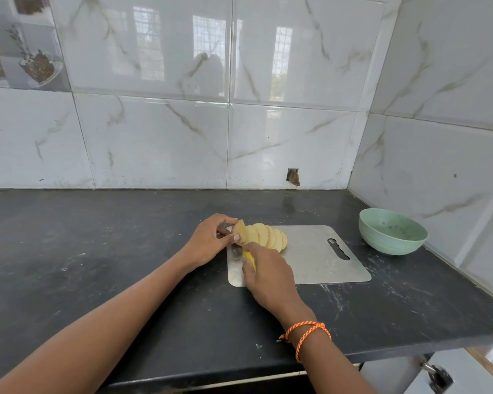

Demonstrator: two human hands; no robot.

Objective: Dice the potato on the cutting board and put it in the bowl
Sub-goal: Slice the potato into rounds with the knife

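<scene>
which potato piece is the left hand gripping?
The unsliced end piece at the row's left end, pinched by the left hand; the cut slices fan free to its right.

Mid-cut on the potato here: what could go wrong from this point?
The left hand pinches the last end piece of the potato right where the yellow-handled knife works, so the thumb could get nicked. The slices lean in a fanned row and may topple or slide on the smooth metal cutting board. The green bowl sits off the board, so pieces could drop in transfer.

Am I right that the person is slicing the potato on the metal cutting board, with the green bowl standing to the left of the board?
Not quite: the head view shows the green bowl to the right of the metal cutting board, not the left. The potato is indeed being sliced there.
</scene>
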